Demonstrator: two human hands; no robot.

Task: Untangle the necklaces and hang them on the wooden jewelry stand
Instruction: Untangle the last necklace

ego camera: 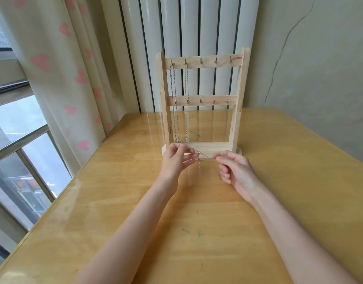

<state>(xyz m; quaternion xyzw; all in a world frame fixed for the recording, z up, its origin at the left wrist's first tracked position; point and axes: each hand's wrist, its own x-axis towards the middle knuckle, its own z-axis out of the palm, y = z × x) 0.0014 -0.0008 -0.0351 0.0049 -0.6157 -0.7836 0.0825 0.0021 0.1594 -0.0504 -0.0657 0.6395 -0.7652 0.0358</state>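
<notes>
A thin silver chain [193,151] is held stretched between both hands, just in front of the base of the wooden jewelry stand [202,103] on the table [115,201]; it is pinched by the left hand [176,158] at one end and by the fingertips of the right hand [235,171] at the other; a short knotted tail is seen dangling from its middle. The chain is judged light, limp and slippery, easily snagged or kinked; it is best taken in fingertip pinches close on either side of the knot and pulled gently. 2 hung necklaces [179,103] are seen on the top bar's 2 leftmost hooks, fine and silvery, reaching down to the base.
</notes>
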